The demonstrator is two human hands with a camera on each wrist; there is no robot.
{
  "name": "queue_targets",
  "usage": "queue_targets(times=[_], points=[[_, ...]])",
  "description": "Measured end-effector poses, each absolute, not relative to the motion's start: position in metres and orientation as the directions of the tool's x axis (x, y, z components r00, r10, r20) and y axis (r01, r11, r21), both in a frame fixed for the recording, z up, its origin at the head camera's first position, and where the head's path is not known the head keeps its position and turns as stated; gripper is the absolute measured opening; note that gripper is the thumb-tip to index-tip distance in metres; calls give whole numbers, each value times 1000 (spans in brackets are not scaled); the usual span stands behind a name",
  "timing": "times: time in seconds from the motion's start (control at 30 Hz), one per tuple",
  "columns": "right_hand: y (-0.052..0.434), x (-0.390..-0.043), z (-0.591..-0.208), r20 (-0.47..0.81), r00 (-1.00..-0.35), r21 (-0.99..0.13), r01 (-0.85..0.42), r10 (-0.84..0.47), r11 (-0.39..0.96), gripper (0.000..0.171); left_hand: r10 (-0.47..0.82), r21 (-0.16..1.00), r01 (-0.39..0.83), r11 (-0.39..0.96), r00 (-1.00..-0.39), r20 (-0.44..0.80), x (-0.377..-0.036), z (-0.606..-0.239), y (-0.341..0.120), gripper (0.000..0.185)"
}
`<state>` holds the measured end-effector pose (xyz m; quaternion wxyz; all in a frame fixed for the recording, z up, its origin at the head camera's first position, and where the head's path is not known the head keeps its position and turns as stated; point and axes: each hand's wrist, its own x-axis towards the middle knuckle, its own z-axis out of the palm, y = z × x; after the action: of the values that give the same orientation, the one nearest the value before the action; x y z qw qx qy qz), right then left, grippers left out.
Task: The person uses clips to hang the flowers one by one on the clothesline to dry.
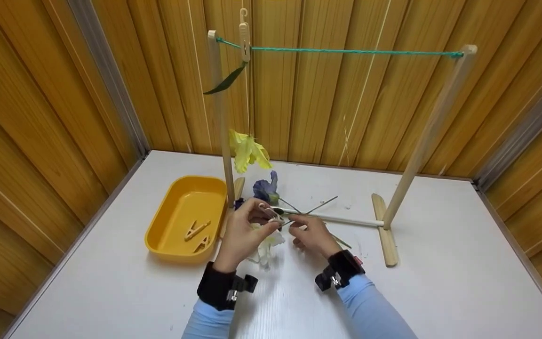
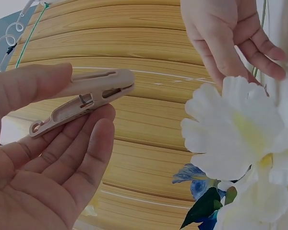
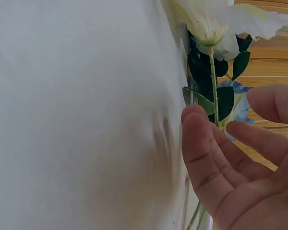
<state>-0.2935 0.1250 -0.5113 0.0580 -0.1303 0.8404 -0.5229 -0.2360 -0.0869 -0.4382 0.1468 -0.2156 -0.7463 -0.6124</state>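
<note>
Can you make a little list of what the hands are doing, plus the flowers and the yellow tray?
Left hand: holds a beige clothes peg between thumb and fingers
Right hand: fingers loosely curled at a green stem, grip unclear
White flower: between the hands
Yellow flower: hangs from the green line
Yellow tray: on the white table, two pegs inside

A white table [image 1: 440, 282] is enclosed by wooden panel walls. A yellow tray [image 1: 177, 221] is set on its left part, with two clothespins [image 1: 197, 234] laid inside. A wooden drying rack [image 1: 388, 235] is stood on the table on flat feet. Artificial flowers, one white [image 1: 267, 247] and one blue [image 1: 266, 188], are laid on the surface beside the rack's left post.
</note>
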Motion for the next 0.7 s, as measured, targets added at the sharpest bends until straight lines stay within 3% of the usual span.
queue_targets(times=[0.37, 0.57, 0.7], points=[[126, -293, -519, -53, -950, -952, -45, -309, 303, 54, 138, 847, 505, 165, -862, 487, -236, -438, -90, 30], [131, -288, -515, -20, -970, -965, -44, -241, 257, 47, 128, 847, 504, 171, -864, 488, -236, -437, -91, 30], [137, -285, -506, 24, -983, -986, -53, -183, 156, 40, 118, 852, 490, 187, -872, 475, -235, -436, -92, 30]])
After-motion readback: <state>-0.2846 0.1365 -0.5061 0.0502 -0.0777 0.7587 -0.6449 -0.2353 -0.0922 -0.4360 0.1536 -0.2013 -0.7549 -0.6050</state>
